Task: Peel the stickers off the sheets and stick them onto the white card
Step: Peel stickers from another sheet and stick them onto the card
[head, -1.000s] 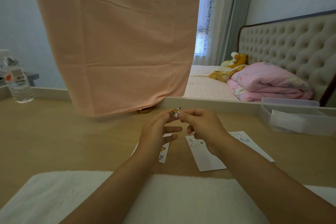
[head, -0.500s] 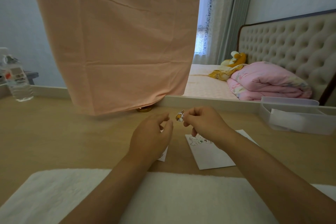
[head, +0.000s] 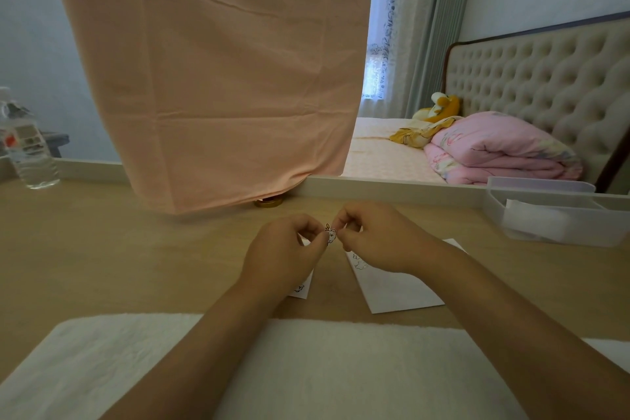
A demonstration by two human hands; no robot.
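Peach cloth hangs at the wooden desk's far edge. Beyond: bed, tufted headboard, curtained daylit window.

No words or numbers can be read anywhere. The label on the bottle at the tabletop's far left shows an orange-red patch and grey blocks (too blurred to make out any lettering). The sticker and the white card carry only small cartoon drawings, with no legible letters.
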